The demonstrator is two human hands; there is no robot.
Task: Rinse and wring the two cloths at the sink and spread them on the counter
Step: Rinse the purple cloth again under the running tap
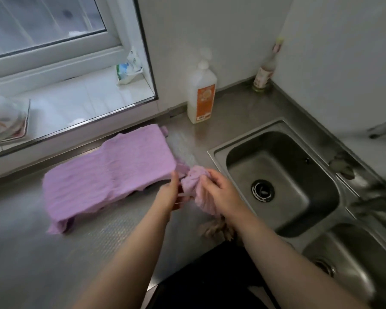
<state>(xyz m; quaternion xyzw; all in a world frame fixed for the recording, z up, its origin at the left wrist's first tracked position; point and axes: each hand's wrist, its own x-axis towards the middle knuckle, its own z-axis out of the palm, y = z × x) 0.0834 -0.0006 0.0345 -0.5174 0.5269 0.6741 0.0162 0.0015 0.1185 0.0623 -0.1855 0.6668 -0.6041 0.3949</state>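
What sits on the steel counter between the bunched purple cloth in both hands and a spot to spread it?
The spread purple cloth covers the stainless steel counter just left of the bunched purple cloth held by the left hand and right hand. Nearer the person, bare counter shows; nothing visible blocks that.

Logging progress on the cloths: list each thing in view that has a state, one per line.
Spread cloth: laid out over a raised object on the counter.
Second cloth: bunched, off the counter, in both hands.
Left hand: holding the second cloth's edge.
Right hand: gripping the second cloth.
Sink: no standing water.
Soap bottle: upright.
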